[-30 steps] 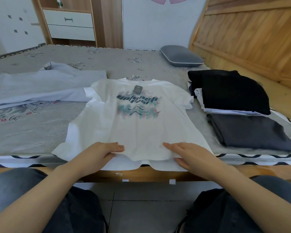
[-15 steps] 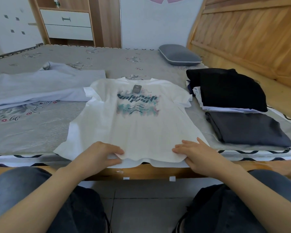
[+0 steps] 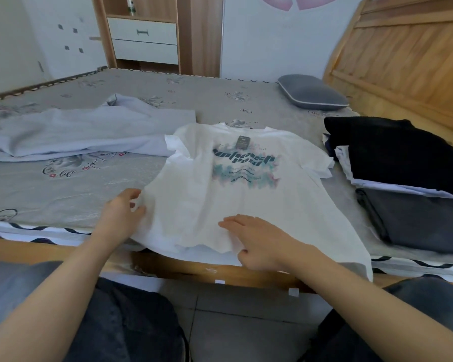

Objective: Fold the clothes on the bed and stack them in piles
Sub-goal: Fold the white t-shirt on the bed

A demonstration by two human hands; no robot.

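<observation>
Gray floor tiles (image 3: 220, 325) show at the very bottom, between the person's knees. Next comes the wooden edge of the bed (image 3: 183, 267). A white T-shirt (image 3: 220, 199) lies flat on the near part of the bed, and its bottom hem hangs a little over the edge. The left hand (image 3: 122, 214) grips the shirt's left side, with fingers curled into the cloth. The right hand (image 3: 256, 241) lies flat on the shirt near the hem, fingers straight. On the right sits a pile of folded clothes (image 3: 403, 163), black on top, with a dark gray folded piece (image 3: 424, 226) in front of it. A light blue garment (image 3: 84, 131) lies spread out on the left. Farther back is a gray pillow (image 3: 311, 96), beside the wooden headboard (image 3: 403, 61). A white drawer unit (image 3: 144, 40) stands by the far wall.
</observation>
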